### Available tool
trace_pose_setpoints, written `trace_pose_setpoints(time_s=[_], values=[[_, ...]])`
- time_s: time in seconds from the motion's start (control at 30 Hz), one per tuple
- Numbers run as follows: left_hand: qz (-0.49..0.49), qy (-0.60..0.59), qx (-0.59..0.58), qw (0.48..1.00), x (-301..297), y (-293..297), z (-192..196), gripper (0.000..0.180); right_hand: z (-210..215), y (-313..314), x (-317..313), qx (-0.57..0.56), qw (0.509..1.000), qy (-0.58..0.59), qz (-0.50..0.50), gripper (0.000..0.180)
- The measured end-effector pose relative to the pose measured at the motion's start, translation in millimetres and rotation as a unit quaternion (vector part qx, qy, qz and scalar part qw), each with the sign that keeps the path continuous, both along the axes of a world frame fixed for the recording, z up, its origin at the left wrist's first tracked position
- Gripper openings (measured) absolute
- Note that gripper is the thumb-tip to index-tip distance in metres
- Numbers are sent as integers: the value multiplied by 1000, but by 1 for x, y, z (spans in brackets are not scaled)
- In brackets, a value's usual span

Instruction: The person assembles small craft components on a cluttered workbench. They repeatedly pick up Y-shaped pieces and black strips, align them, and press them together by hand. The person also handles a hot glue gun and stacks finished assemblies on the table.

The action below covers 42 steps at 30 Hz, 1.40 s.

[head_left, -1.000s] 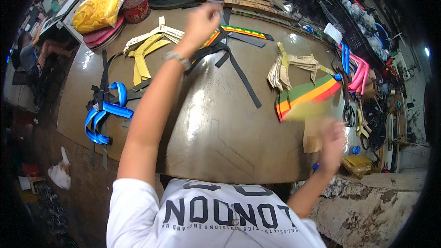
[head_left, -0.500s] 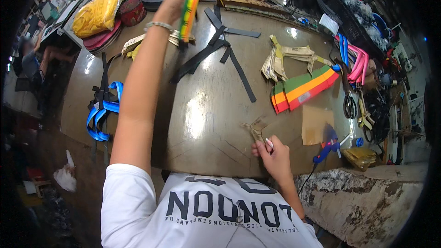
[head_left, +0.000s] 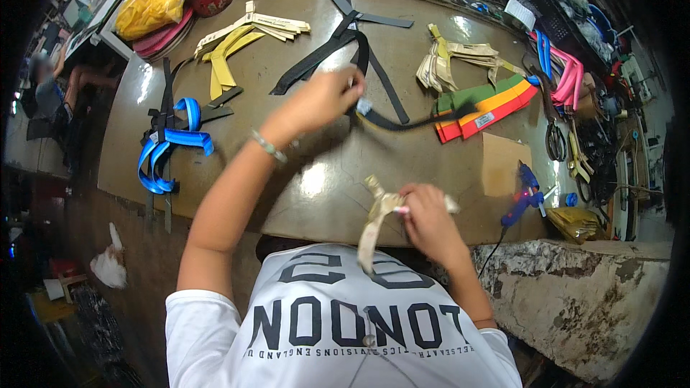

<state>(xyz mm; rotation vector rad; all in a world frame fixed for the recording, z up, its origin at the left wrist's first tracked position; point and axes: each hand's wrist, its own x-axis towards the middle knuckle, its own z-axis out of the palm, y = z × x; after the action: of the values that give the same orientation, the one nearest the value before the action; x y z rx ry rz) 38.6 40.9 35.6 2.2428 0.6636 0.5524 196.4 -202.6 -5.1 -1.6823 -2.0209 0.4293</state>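
My left hand (head_left: 327, 97) is above the middle of the table, its fingers pinched on a black strap (head_left: 392, 125). That strap loops up past the fingertips and trails to the right, its far end blurred. A small pale tag shows on it. Closer to my body, my right hand (head_left: 429, 219) is closed around a cream Y-shaped strip (head_left: 375, 224), and a small white and pink stick pokes out beside it. Beyond my left hand lie flat black straps (head_left: 313, 65) that cross each other on the table.
Cream and yellow strips (head_left: 241, 39) lie at far left, blue and black straps (head_left: 172, 140) nearer. On the right are green-yellow-red bands (head_left: 485, 108), scissors (head_left: 555, 144), brown card (head_left: 507, 165) and a blue glue gun (head_left: 525, 194). A person (head_left: 50, 93) sits at far left.
My left hand has come back from the table's far side to the middle. The strap in it showed green, yellow and red before; now it shows black. The right hand's cream strip has turned.
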Motion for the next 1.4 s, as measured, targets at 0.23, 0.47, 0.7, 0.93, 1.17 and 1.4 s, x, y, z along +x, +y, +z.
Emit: trace_pose_setpoints(time_s=[0.23, 0.47, 0.7, 0.93, 1.17, 1.4], values=[[108, 77, 54, 990, -22, -42, -60, 37, -6, 7, -40, 6, 992, 125, 2, 22], [181, 25, 131, 974, -49, -51, -49, 41, -11, 86, -34, 123, 985, 97, -71, 20], [229, 37, 152, 961, -62, -114, -54, 25, -27, 97, -43, 122, 990, 15, -64, 21], [175, 60, 190, 964, -78, -103, -55, 18, -24, 85, -50, 124, 991, -22, -36, 27], [145, 105, 198, 964, -78, -97, -52, 25, -25, 86, -54, 111, 992, 0, -64, 22], [125, 248, 234, 932, -44, -106, -58, 22, -19, 88, -51, 101, 994, 35, -39, 17]])
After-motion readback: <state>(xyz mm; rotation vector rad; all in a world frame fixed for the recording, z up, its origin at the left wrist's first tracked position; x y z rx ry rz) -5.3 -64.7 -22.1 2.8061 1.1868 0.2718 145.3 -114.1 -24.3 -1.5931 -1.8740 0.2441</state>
